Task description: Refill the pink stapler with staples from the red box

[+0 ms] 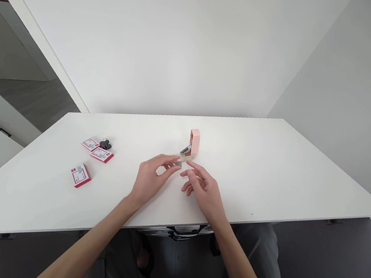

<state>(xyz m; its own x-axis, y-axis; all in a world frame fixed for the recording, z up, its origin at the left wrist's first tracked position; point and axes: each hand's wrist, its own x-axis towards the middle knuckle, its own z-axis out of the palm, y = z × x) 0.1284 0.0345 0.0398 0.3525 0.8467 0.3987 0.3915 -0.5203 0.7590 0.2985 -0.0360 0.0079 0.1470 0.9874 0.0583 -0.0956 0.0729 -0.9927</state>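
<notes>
A pink stapler (192,145) stands opened on the white table (271,169), its lid swung upright and the metal staple channel showing. My left hand (152,178) reaches toward its base, thumb and forefinger pinched on a small grey strip that looks like staples (179,162). My right hand (201,189) hovers just right of it with fingers loosely spread, holding nothing, fingertips close to the stapler's base.
Three red-and-white staple boxes (80,175) (101,155) (90,144) lie at the left of the table, with black binder clips (105,144) beside the far two. Walls stand behind and to the right. The near table edge is over my lap.
</notes>
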